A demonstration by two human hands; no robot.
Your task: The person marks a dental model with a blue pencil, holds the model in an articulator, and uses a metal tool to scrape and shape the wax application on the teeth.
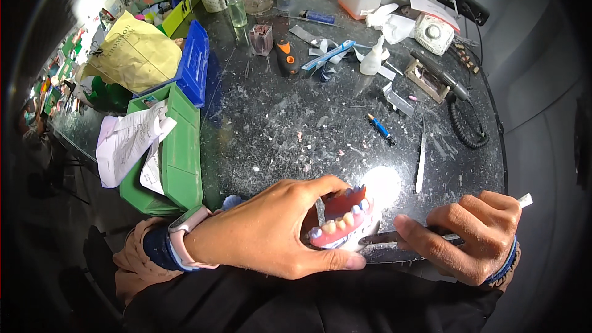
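My left hand (271,225), with a pink watch at its wrist, is closed around a denture model (339,229). The model has pink gum material, a row of cream teeth and some bluish tooth tips; it is held tilted near the front edge of the bench. In my right hand (465,237) is a slim hand tool (525,200) with a dark shaft and a pale end that sticks out past the knuckles. Its working tip is at the model's right lower side; whether it touches cannot be told. Bright light falls on the model and beside it.
Beyond my hands lie a blue pencil-like tool (381,129) and a thin pale blade (420,159). A green tray (185,148) with papers stands left, near a blue bin (196,65). A corded handpiece (441,74), bottles and scraps sit farther back on the speckled dark bench (265,142).
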